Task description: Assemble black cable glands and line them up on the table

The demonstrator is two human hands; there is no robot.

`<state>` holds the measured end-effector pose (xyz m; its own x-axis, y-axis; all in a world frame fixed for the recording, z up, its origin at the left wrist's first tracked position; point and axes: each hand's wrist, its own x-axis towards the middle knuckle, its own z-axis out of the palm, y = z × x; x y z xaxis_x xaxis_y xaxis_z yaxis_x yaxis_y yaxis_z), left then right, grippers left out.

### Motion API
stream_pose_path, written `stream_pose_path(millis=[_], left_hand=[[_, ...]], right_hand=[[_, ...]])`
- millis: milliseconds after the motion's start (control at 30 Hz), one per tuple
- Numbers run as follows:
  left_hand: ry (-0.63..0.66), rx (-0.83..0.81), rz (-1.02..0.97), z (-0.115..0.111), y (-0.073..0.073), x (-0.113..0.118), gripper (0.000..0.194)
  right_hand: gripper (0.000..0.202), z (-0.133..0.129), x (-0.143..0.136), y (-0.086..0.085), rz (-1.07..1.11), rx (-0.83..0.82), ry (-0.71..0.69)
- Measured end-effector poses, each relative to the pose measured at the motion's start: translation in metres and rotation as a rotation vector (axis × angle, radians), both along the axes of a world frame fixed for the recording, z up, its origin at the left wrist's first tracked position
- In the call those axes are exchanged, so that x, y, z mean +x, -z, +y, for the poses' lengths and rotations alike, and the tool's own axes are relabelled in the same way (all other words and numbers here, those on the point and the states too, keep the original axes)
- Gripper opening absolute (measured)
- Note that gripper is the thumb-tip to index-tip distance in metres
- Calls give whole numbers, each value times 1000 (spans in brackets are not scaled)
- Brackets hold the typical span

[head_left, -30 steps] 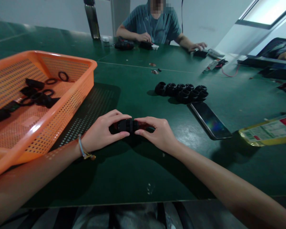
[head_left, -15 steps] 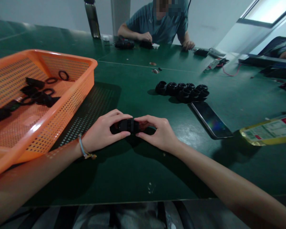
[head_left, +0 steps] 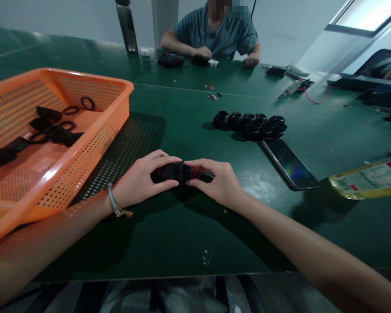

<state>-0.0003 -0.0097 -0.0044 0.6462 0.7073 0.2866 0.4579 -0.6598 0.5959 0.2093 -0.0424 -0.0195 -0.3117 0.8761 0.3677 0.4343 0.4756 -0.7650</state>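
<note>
Between my two hands, just above the green table, is a black cylindrical plastic part with a raised ring near its right end. My left hand wraps thumb and fingers round its left side. The thumb and fingertips of my right hand pinch the ring end. My fingers cover much of the part. Beyond my right hand stands a cluster of several similar black parts. To the left, an orange perforated basket holds black rings and other black pieces.
A phone lies right of the cluster, and a bottle of yellow liquid lies at the right edge. Across the table sits a person with hands near small dark items. A dark drink bottle stands at the back.
My hands and the black part keep nearly the same place. Across the table, the person's hand on the right side of the picture has drawn slightly inward.
</note>
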Motion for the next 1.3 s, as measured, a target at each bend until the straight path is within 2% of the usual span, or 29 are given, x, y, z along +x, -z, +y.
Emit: stream_pose_path(millis=[900,1000,1200,1300], left_hand=[[1,-22,0,0,-2,1,39],[6,-23,-2,0,-2,0,39],[-1,-15,-9,0,-2,0,41],[2,-14,-11,0,-1,0,40]], right_hand=[[32,-1,0,-2,-2,-49,-15],[34,-1,0,-3,-28,-22,-8],[32,-1,-1,-4,-120,153,35],[33,-2,-1,-4,-119,141,39]])
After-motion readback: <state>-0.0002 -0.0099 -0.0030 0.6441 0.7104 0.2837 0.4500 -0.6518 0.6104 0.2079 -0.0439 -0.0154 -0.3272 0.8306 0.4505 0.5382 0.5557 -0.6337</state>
